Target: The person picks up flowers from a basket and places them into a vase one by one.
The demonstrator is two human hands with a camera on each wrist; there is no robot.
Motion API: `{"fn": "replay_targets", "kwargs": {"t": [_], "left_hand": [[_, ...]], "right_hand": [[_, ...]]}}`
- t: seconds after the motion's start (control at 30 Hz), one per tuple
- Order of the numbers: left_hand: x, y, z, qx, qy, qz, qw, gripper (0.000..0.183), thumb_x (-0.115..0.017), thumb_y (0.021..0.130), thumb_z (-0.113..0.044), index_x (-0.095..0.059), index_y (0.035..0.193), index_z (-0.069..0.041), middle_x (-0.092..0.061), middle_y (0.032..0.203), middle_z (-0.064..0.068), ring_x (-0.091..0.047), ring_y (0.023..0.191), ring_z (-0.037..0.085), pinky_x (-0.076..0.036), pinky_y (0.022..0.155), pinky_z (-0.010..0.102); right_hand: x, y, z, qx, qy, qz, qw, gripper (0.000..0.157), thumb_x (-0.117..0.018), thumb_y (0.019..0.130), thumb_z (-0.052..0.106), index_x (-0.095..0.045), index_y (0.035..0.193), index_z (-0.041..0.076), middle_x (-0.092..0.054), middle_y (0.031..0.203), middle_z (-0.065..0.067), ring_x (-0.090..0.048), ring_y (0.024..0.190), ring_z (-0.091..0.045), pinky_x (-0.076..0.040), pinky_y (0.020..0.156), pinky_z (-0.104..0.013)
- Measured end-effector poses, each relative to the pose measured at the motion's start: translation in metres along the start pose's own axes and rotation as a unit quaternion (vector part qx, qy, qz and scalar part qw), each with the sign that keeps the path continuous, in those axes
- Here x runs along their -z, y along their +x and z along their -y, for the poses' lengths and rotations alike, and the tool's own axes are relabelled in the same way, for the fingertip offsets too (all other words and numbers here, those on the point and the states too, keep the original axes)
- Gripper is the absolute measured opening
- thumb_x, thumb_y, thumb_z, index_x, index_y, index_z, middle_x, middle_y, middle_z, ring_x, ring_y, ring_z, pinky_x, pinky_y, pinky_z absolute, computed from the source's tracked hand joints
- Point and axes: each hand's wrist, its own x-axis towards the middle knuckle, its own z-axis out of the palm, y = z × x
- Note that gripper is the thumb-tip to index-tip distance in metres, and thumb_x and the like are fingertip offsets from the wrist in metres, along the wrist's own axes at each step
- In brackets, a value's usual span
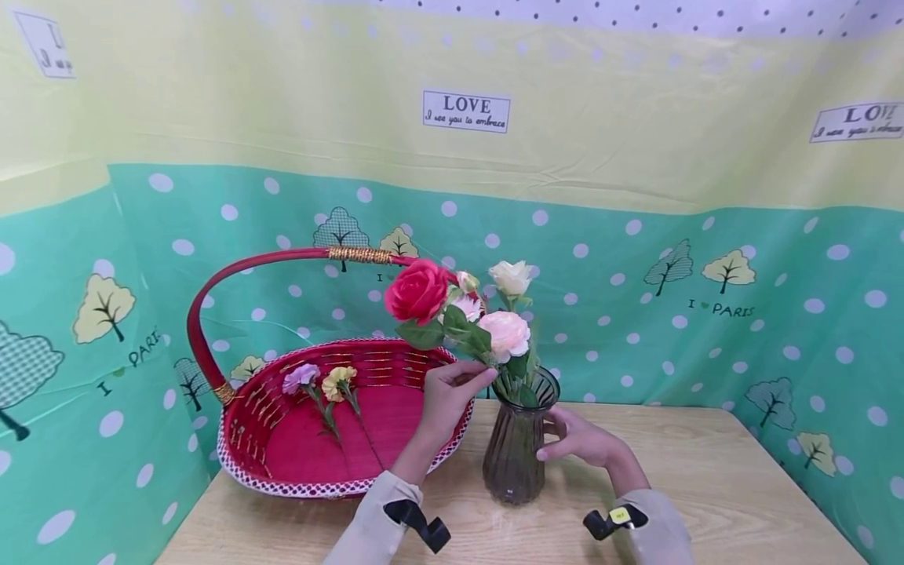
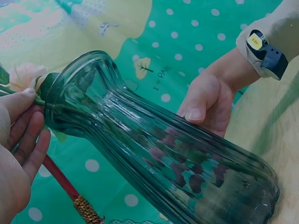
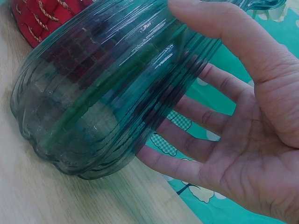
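Observation:
A ribbed, see-through dark glass vase [image 1: 514,459] stands on the table, its mouth flaring outward. My right hand [image 1: 585,439] grips its side, the thumb in front and the fingers reaching behind the glass. My left hand [image 2: 21,135] pinches a green flower stem [image 2: 38,101] right at the vase's rim; which bloom it belongs to is unclear. Above the mouth lean a red rose [image 1: 417,292], a pale pink flower [image 1: 504,336] and a white rose [image 1: 512,278], among green leaves. Through the glass a thick green stem [image 3: 88,98] slants down near the base.
A red woven basket [image 1: 282,488] with a tall arched handle [image 1: 201,345] stands left of the vase. Inside it lie a purple carnation [image 1: 301,377] and a yellow carnation [image 1: 339,382]. A green dotted cloth [image 1: 607,314] hangs behind the wooden table [image 1: 706,502].

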Motion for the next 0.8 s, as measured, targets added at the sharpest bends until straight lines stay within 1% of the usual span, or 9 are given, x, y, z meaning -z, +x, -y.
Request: {"fn": "replay_targets", "kwargs": {"t": [0.13,0.27,0.33,0.57,0.8], "left_hand": [[0.001,0.0,0.0,0.011,0.006,-0.001,0.9999,0.013,-0.08,0.086,-0.006,-0.079,0.095,0.004,-0.076,0.092,0.024,-0.069,0.075,0.004,-0.058,0.07,0.019],[0.002,0.001,0.0,0.029,0.021,-0.001,0.9993,0.015,-0.082,0.086,-0.009,-0.08,0.096,0.001,-0.077,0.093,0.022,-0.069,0.075,0.003,-0.057,0.07,0.019],[0.002,0.002,0.001,0.033,0.023,0.001,0.9992,0.015,-0.082,0.086,-0.009,-0.08,0.096,0.001,-0.077,0.092,0.022,-0.069,0.074,0.003,-0.057,0.069,0.019],[0.002,0.003,0.002,0.021,0.019,0.004,0.9996,0.013,-0.082,0.085,-0.007,-0.079,0.093,0.003,-0.076,0.09,0.025,-0.067,0.071,0.003,-0.055,0.066,0.018],[0.003,0.004,0.004,0.013,0.02,0.003,0.9997,0.012,-0.081,0.085,-0.004,-0.078,0.093,0.004,-0.075,0.089,0.025,-0.066,0.071,0.002,-0.055,0.066,0.017]], "right_hand": [[0.001,0.002,-0.001,-0.006,0.004,0.001,1.0,0.087,-0.078,0.087,0.013,-0.028,0.156,0.001,-0.034,0.159,-0.023,-0.029,0.146,-0.051,-0.042,0.111,-0.036],[0.003,0.004,-0.003,-0.006,0.003,0.004,1.0,0.088,-0.078,0.087,0.012,-0.026,0.157,-0.001,-0.031,0.159,-0.027,-0.028,0.145,-0.054,-0.045,0.109,-0.037],[0.004,0.005,-0.005,-0.006,0.005,0.007,1.0,0.088,-0.078,0.086,0.011,-0.026,0.157,-0.001,-0.031,0.159,-0.028,-0.029,0.145,-0.054,-0.047,0.108,-0.037],[0.005,0.01,-0.007,-0.002,0.004,0.017,1.0,0.09,-0.078,0.085,0.011,-0.025,0.156,-0.002,-0.032,0.157,-0.029,-0.033,0.143,-0.052,-0.051,0.105,-0.036],[0.008,0.015,-0.008,0.004,0.009,0.034,0.999,0.092,-0.078,0.085,0.009,-0.022,0.156,-0.007,-0.03,0.157,-0.034,-0.031,0.143,-0.056,-0.053,0.104,-0.035]]}}
